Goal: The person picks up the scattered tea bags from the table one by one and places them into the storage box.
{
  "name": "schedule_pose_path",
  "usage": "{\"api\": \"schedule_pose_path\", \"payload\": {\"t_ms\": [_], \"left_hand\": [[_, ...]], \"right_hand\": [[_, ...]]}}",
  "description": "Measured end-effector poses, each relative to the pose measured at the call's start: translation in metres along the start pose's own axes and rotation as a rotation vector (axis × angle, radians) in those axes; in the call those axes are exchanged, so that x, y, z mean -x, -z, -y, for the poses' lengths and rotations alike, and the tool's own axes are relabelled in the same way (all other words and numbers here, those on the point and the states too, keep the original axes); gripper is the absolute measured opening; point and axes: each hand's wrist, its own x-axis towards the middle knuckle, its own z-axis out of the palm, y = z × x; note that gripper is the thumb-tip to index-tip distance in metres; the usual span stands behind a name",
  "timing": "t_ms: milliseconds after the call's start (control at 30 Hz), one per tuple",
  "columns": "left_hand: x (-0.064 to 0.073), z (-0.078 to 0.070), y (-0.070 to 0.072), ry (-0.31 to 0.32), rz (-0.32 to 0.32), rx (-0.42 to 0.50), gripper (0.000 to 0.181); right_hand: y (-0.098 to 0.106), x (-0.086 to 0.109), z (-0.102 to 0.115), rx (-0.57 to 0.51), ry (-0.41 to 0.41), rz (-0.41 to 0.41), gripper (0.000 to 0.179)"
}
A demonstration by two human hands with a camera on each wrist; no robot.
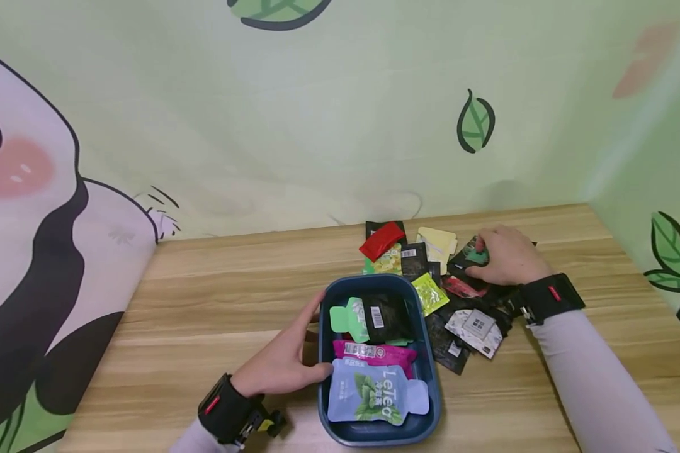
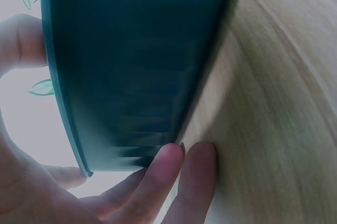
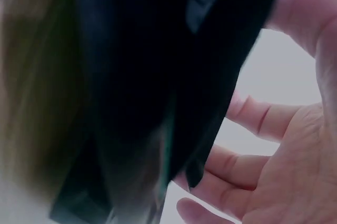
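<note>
A dark blue plastic bin [image 1: 436, 402] stands on the table, with several sachets inside. My left hand [image 1: 283, 362] holds it by its left side. In the left wrist view the thumb [image 2: 23, 42] passes over the rim, while other fingers lie along the outer wall. At the loose pile right of the bin, my right hand [image 1: 510, 255] pinches a black packet with a green patch [image 1: 478, 254]. Dark packets [image 3: 147, 77] fill much of the blurred right wrist view, between the thumb and the other fingers, whose tips are partly hidden.
Inside the bin lie a light blue pouch [image 1: 368, 390], a pink sachet [image 1: 376, 353] and a black-and-green one [image 1: 388, 318]. Around it on the wood table [image 1: 232, 302] are a red packet [image 1: 382, 241], a yellow-green packet [image 1: 429, 294] and a white one [image 1: 476, 330]. A printed wall stands behind.
</note>
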Motion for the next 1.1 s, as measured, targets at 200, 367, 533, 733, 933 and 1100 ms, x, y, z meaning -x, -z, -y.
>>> {"api": "schedule_pose_path", "payload": {"t_ms": [200,367,533,733,933,1100], "left_hand": [[-0.002,0.0,0.002,-0.01,0.01,0.004,0.109],[-0.003,-0.001,0.003,-0.003,0.035,0.037,0.105],[-0.001,-0.001,0.003,0.023,0.056,0.119,0.102],[0.0,0.0,0.005,0.033,0.088,0.204,0.102],[0.002,0.004,0.009,-0.007,0.145,0.202,0.106],[0.002,0.003,0.011,-0.022,0.176,0.245,0.115]], "right_hand": [[0.011,0.007,-0.004,0.018,0.014,-0.038,0.048],[0.026,0.014,-0.003,-0.037,0.06,-0.075,0.05],[0.036,0.017,0.015,-0.078,0.205,-0.11,0.05],[0.042,0.025,0.051,-0.198,0.409,-0.125,0.049],[0.041,0.036,0.086,-0.257,0.526,-0.112,0.046],[0.036,0.042,0.106,-0.281,0.581,-0.108,0.046]]}}
